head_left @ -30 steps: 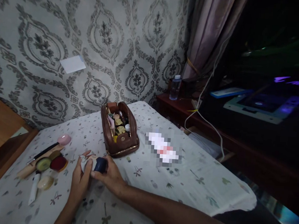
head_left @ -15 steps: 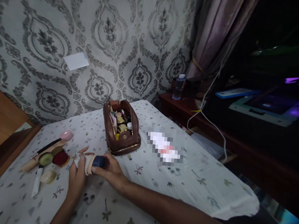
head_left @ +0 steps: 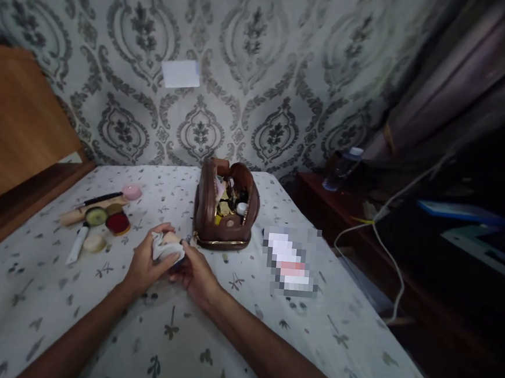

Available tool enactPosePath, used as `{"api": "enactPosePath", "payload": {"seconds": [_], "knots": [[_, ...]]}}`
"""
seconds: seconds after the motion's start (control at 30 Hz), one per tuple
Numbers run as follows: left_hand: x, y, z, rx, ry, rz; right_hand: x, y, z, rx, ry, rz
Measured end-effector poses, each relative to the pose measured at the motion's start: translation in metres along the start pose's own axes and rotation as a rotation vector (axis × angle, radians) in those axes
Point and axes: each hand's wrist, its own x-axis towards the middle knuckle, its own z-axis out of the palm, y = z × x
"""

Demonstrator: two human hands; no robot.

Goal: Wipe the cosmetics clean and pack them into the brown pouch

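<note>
My left hand [head_left: 144,265] is closed around a crumpled white tissue [head_left: 176,254], pressing it against a beige bottle [head_left: 170,239]. From the other side my right hand [head_left: 199,277] grips the same bottle at its dark cap end, which the fingers mostly hide. Just beyond the hands stands a brown toiletry bag [head_left: 225,234], unzipped and filled with small cosmetic items. Left of my hands lie a white tube [head_left: 76,246], a round pale container [head_left: 94,243], a dark red round container [head_left: 118,223] and a green-topped round container [head_left: 96,216].
A pink rounded item [head_left: 131,192] and a dark pen-like stick [head_left: 102,199] lie at the back left. A blurred-out phone-shaped object [head_left: 289,264] rests right of the bag. Past the table's right edge are a water bottle [head_left: 344,168] and a white cable [head_left: 398,276].
The bottle has been turned in my hands, so its dark blue cap is now mostly hidden and the tissue covers its near side. The camera view has swung, shifting the scene.
</note>
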Motion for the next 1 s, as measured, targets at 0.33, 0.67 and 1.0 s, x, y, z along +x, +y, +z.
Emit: {"api": "enactPosePath", "payload": {"seconds": [0.33,0.67,1.0], "knots": [[0.001,0.012,-0.004,-0.108,0.056,-0.171,-0.004,0.006,0.004,-0.277,-0.020,-0.136],[0.000,0.008,-0.005,-0.111,-0.063,-0.101,-0.001,-0.004,0.002,-0.076,-0.030,0.112],[0.001,0.014,-0.008,-0.037,-0.023,-0.039,-0.004,-0.009,0.006,-0.067,-0.101,0.357]]}}
